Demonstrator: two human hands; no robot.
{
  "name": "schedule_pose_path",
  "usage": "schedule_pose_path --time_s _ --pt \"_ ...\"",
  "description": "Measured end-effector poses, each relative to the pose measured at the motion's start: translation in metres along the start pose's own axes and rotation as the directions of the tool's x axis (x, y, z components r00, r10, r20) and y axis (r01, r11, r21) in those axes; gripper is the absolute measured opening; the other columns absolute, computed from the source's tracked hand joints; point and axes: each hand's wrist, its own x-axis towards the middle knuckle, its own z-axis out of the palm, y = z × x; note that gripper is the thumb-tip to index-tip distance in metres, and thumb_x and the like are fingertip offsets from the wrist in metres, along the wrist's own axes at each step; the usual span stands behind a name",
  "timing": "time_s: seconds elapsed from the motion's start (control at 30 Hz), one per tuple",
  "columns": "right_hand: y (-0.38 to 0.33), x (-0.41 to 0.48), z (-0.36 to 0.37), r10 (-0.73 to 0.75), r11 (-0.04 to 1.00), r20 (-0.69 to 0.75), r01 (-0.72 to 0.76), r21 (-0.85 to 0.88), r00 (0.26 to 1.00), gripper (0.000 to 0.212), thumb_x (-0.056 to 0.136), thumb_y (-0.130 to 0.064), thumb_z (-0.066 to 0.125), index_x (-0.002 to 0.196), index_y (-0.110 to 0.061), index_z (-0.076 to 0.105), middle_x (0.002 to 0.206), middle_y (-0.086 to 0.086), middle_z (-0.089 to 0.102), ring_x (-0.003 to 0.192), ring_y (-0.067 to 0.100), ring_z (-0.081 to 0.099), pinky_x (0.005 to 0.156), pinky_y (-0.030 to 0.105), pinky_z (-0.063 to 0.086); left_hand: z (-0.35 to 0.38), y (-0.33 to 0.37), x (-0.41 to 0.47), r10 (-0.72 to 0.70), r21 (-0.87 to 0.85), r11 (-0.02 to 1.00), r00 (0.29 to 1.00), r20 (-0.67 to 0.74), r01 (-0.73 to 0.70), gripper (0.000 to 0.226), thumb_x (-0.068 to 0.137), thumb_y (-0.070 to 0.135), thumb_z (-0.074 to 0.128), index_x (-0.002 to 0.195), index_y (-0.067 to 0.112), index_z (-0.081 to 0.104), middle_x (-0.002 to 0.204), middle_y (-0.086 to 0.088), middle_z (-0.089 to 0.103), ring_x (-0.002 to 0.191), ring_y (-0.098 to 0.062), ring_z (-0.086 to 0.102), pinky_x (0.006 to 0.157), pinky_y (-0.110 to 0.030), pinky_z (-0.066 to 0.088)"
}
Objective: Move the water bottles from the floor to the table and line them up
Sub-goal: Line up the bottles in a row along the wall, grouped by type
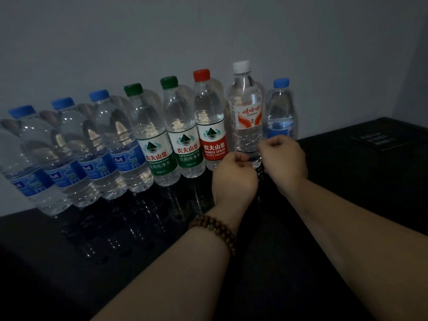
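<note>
Several water bottles stand upright in a row on the glossy black table (pixel 139 239) against the wall. Three at the left have blue caps (pixel 76 154), then come two with green labels (pixel 157 144), a red-labelled bottle (pixel 212 128), a white-capped bottle (pixel 245 112) and a small blue-capped bottle (pixel 280 112) at the right end. My left hand (pixel 234 174) is a loose fist in front of the red-labelled and white-capped bottles, holding nothing. My right hand (pixel 283 158) is curled shut beside the base of the white-capped bottle, in front of the small blue one; whether it touches either is unclear.
A grey wall (pixel 208 31) rises right behind the row. A dark raised panel with a small keypad-like patch (pixel 375 141) lies at the table's right rear. A beaded bracelet (pixel 214 230) circles my left wrist. The table's left edge runs near the first bottle.
</note>
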Motion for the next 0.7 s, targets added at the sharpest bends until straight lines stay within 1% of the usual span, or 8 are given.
schedule_pose_path --time_s 0.13,0.23,0.3,0.37,0.43,0.5,0.6,0.7 --pt "0.002 0.002 0.001 -0.024 1.0 0.012 0.024 0.016 1.0 0.005 0.088 -0.039 0.065 0.089 -0.034 0.064 0.08 -0.01 0.07 0.074 0.01 0.069 0.071 0.042 0.062 -0.001 0.001 -0.002 -0.006 0.0 1.0 1.0 0.028 0.006 0.031 0.075 0.015 0.051 0.097 0.032 0.066 0.092 0.016 0.071 0.09 -0.006 0.065 0.079 -0.024 0.051" --pt "0.004 0.002 0.001 -0.039 0.999 0.022 0.039 0.001 0.999 0.005 0.088 -0.038 0.068 0.091 -0.035 0.064 0.081 -0.015 0.069 0.075 0.007 0.068 0.07 0.038 0.06 -0.002 0.003 -0.003 -0.011 0.023 1.0 0.999 0.042 0.01 0.041 0.076 0.014 0.051 0.109 0.032 0.067 0.099 0.016 0.07 0.094 -0.007 0.063 0.075 -0.022 0.046" --pt "0.004 0.002 0.001 -0.047 0.999 0.036 0.047 -0.009 0.998 0.006 0.088 -0.037 0.068 0.093 -0.037 0.063 0.081 -0.017 0.069 0.077 0.005 0.068 0.069 0.034 0.057 -0.002 0.004 -0.004 -0.019 0.039 0.999 0.998 0.059 0.017 0.049 0.074 0.016 0.051 0.117 0.032 0.066 0.105 0.017 0.07 0.098 -0.008 0.063 0.077 -0.023 0.046" --pt "0.004 0.002 0.001 -0.041 0.999 0.062 0.042 -0.015 0.997 0.006 0.089 -0.038 0.067 0.094 -0.038 0.063 0.083 -0.019 0.069 0.079 0.004 0.067 0.071 0.035 0.057 -0.003 0.005 -0.005 -0.028 0.052 0.998 0.997 0.076 0.024 0.057 0.072 0.018 0.05 0.126 0.033 0.063 0.113 0.016 0.069 0.104 -0.009 0.062 0.078 -0.023 0.045" --pt "0.002 0.002 0.001 -0.019 1.0 0.101 0.02 -0.016 0.995 0.008 0.09 -0.036 0.063 0.098 -0.038 0.065 0.087 -0.018 0.07 0.082 0.004 0.067 0.077 0.039 0.059 -0.003 0.006 -0.006 -0.023 0.073 0.997 0.997 0.079 0.017 0.062 0.072 0.019 0.05 0.132 0.033 0.061 0.12 0.014 0.069 0.11 -0.011 0.062 0.081 -0.023 0.042" --pt "0.0 0.0 0.0 0.01 1.0 0.147 -0.007 -0.021 0.989 0.019 0.088 -0.03 0.057 0.103 -0.039 0.066 0.094 -0.019 0.071 0.087 0.005 0.067 0.082 0.042 0.058 -0.003 0.006 -0.006 -0.014 0.096 0.995 0.997 0.079 0.007 0.066 0.072 0.02 0.049 0.136 0.032 0.058 0.126 0.01 0.068 0.115 -0.013 0.061 0.086 -0.023 0.04" --pt "-0.004 -0.004 -0.001 0.025 0.999 0.214 -0.017 -0.037 0.977 0.04 0.078 -0.024 0.049 0.111 -0.039 0.066 0.105 -0.021 0.071 0.097 0.005 0.066 0.091 0.042 0.055 -0.003 0.006 -0.006 -0.015 0.12 0.993 0.996 0.091 0.004 0.067 0.077 0.019 0.05 0.143 0.031 0.053 0.133 0.008 0.066 0.122 -0.015 0.059 0.092 -0.025 0.042" --pt "-0.007 -0.006 -0.001 0.032 0.998 0.255 -0.019 -0.055 0.966 0.047 0.077 -0.02 0.047 0.116 -0.039 0.064 0.113 -0.021 0.07 0.105 0.007 0.065 0.097 0.044 0.053 -0.004 0.006 -0.005 -0.018 0.134 0.991 0.995 0.098 0.004 0.068 0.079 0.017 0.051 0.146 0.031 0.05 0.136 0.007 0.064 0.124 -0.017 0.058 0.098 -0.029 0.046"
